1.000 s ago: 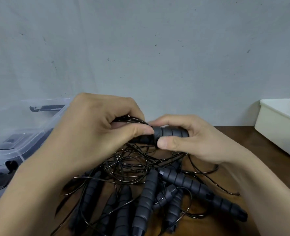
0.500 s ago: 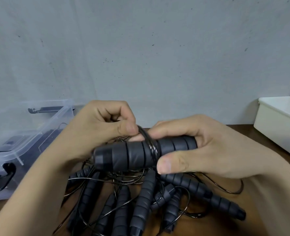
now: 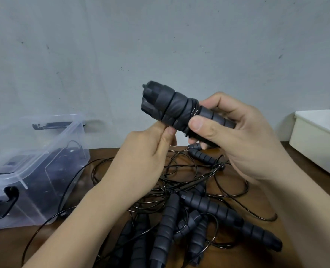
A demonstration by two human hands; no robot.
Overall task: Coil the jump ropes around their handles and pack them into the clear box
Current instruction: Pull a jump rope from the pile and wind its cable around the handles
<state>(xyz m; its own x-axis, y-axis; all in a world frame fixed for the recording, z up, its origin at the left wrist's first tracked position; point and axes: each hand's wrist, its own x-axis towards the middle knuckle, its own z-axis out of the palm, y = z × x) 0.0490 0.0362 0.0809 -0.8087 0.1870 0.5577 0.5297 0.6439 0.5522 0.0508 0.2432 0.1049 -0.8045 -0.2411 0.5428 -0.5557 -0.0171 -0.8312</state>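
One rope looks nearly coiled: your right hand (image 3: pixel 237 136) grips the paired handles (image 3: pixel 170 105) mid-frame, your left hand (image 3: pixel 146 157) pinches the cord (image 3: pixel 179 113) beneath them, the clear box (image 3: pixel 50 146) at left seems partly packed, and several tangled ropes (image 3: pixel 166 225) lie below.

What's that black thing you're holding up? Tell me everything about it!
It is two black handles held side by side, with ridged grips that look like foam. A thin black cord is wound tight round their middle, with a few looser turns toward the left end. The bundle is up in the air above the table, nearly level, left end tilted up. The right hand grips its right end. The left hand touches it from below and seems to pinch the cord.
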